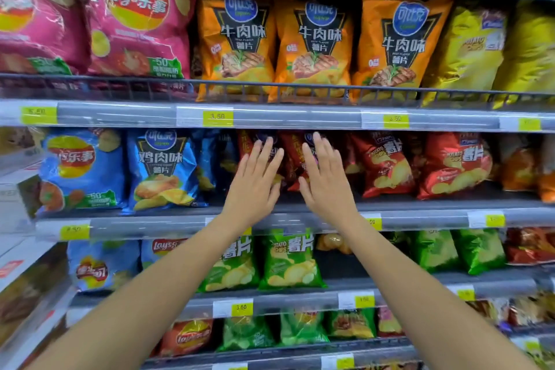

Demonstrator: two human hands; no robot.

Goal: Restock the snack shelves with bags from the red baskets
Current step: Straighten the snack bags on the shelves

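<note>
Flat, fingers straight, against dark red chip bags (289,153) on the middle shelf (144,224): left hand (255,180) and right hand (326,183) side by side, blue chip bags (162,168) left, brighter red bags (387,162) right.

Grey metal store shelving (339,270) across the whole view, tier above tier, dark at the back. Black wire rail (120,81) along the front of the second shelf from the top. Just below the rail, a grey edge strip (120,116) under a glossy clear cover, streaked with pale glare. Yellow price labels (217,119) spaced along that strip, and along every strip further below the rail. Well below and left of the rail, a white neighbouring fixture (24,249) set at an angle, blurred, with a small red label (10,269) on its edge.
</note>
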